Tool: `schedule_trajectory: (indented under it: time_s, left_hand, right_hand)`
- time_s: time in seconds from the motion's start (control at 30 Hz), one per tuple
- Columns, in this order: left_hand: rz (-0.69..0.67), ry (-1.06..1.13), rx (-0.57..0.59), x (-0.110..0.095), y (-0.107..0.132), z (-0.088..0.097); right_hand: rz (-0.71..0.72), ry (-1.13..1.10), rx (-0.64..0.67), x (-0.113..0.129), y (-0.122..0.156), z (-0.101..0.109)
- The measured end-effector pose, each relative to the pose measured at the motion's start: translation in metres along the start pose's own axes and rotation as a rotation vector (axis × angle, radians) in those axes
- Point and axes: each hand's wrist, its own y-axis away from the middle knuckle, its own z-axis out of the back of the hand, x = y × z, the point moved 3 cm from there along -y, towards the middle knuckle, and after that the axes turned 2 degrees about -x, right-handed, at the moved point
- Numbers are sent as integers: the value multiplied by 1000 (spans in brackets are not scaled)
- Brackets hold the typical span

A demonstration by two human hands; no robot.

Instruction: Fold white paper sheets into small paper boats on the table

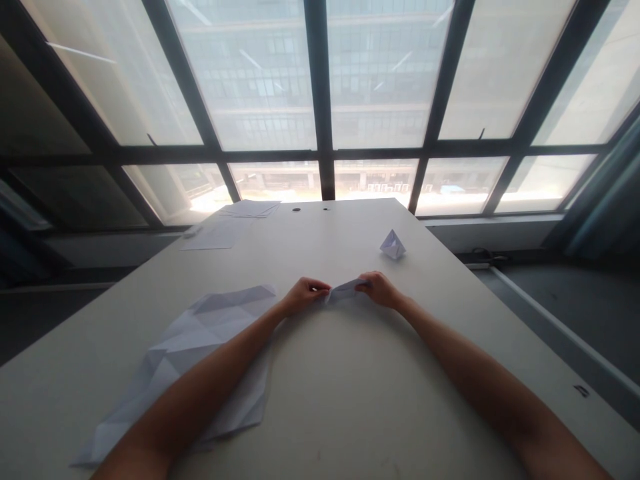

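Wide pale table [350, 400] below a wall of windows. Large creased sheet [200, 360] lying flat at near left, partly under the left forearm. Loose flat sheets [220, 233] near the far left edge. Left hand [303, 295] and right hand [381, 288] at mid-table, each pinched shut on one end of a small folded paper [345, 290] stretched between them. Tiny paper boat [393, 245] beyond the right hand, apart.
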Motion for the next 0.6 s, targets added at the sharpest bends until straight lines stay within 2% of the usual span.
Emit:
schedule_trajectory:
  time_s: [0.17, 0.33, 0.5, 0.6]
  left_hand:
    - [-40, -23, 19, 0, -1, -1]
    - [-78, -46, 39, -4, 1, -3]
    - [-162, -113, 2, -11, 2, -9]
    - [-230, -188, 36, -13, 4, -12]
  right_hand:
    - [41, 78, -15, 7, -1, 5]
    - [101, 42, -12, 15, -1, 7]
    - [114, 31, 9, 17, -1, 8]
    - [118, 22, 9, 18, -1, 8]
